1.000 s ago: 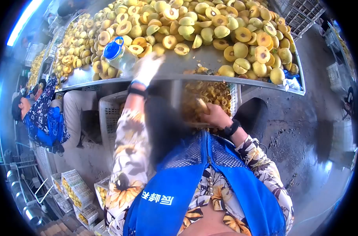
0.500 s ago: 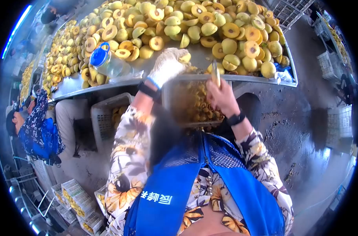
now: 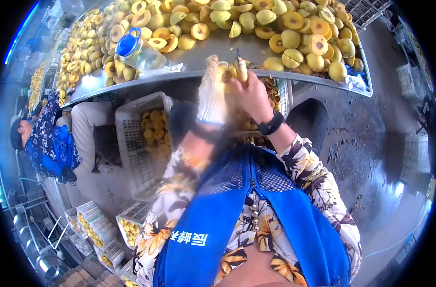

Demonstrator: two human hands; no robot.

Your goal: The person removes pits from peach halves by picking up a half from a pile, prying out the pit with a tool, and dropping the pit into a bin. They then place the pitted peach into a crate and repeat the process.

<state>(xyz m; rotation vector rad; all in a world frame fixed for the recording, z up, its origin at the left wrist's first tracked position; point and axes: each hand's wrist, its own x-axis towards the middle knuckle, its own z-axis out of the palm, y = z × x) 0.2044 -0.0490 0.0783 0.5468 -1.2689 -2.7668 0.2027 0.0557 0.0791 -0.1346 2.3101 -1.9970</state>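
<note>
My left hand (image 3: 212,93), in a white knitted glove, holds a yellow fruit (image 3: 223,75) just in front of the table edge. Bare and closed, my right hand (image 3: 252,94) grips a knife by its pale handle (image 3: 242,71), with the dark blade tip pointing up. The two hands are close together at the fruit, and my right fingers partly cover it. Many halved and whole fruits (image 3: 246,21) are heaped on the metal table (image 3: 194,56) beyond them.
A blue-lidded clear bottle (image 3: 144,53) lies on the table at the left. Below stand a crate of fruit pieces (image 3: 127,138) and another crate under my hands. A seated person (image 3: 48,143) is at the left. More crates (image 3: 97,225) stand lower left.
My gloved hand has come back from the table to the knife, holding a fruit. My right hand has moved slightly left and up. The view has shifted, showing more of the left crate.
</note>
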